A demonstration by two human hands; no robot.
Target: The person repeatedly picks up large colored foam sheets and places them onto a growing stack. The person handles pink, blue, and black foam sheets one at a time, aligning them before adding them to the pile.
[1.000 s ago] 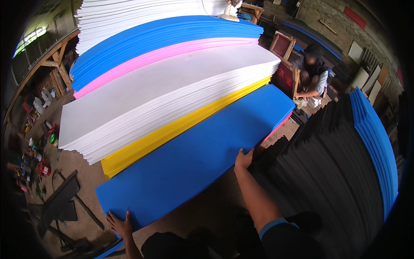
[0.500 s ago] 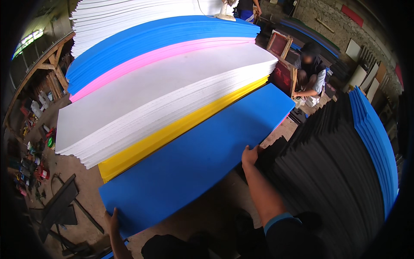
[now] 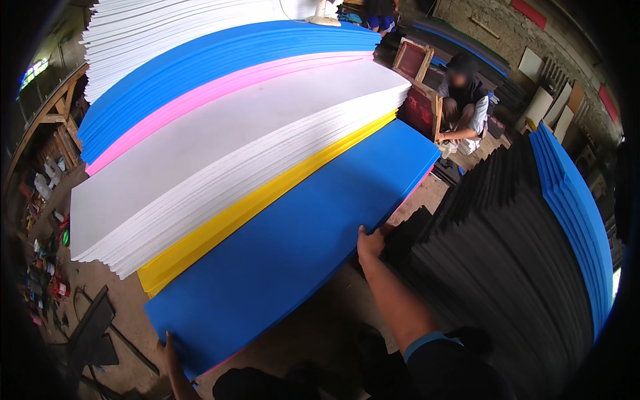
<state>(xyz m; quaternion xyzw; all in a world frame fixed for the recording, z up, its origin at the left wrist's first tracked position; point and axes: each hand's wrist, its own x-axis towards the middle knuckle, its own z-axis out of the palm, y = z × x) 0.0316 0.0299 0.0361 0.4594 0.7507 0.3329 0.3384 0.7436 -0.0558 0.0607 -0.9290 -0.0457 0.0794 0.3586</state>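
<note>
- White stack [image 3: 233,133]: along the far side of the yellow stack [image 3: 193,250].
- Black stack [image 3: 493,267]: right of the yellow stack, toward the near side.
- Blue sheet [image 3: 293,253]: just beside the yellow stack, on its near side.
- Crouching person [image 3: 467,110]: beyond the yellow stack's right end.
- Right hand [image 3: 371,245]: at the blue sheet's edge away from the yellow stack, thumb uppermost; cannot tell whether the fingers pinch.
- Left hand [image 3: 171,350]: nearer than the yellow stack's left end, touching the blue sheet; fingers mostly hidden, grip unclear.
</note>
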